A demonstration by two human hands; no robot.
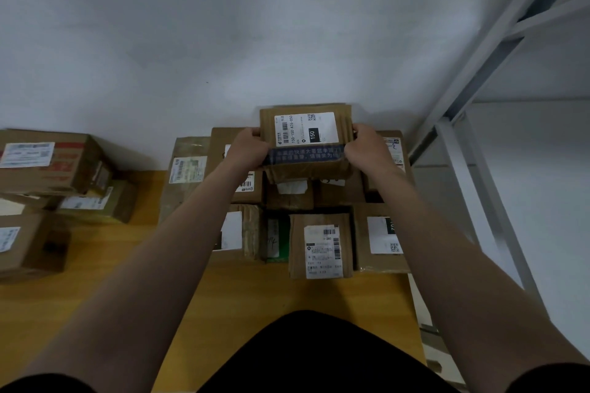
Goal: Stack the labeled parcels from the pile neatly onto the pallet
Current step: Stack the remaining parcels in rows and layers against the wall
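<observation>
A brown cardboard parcel [306, 140] with a white label reading 150 and a dark blue tape band is held between both hands at the back of the stack, near the wall. My left hand [250, 150] grips its left edge and my right hand [367, 150] grips its right edge. Beneath and in front of it lie several labeled parcels, among them one with a barcode label [321, 246] and one at the right [380, 238]. They sit on a yellow wooden pallet [287, 290]. Whether the held parcel rests on the boxes under it I cannot tell.
A pile of larger cardboard boxes [48, 163] stands at the left on the same wooden surface. A grey-white wall runs behind everything. A white metal rack frame [472, 169] rises at the right, close to the stack.
</observation>
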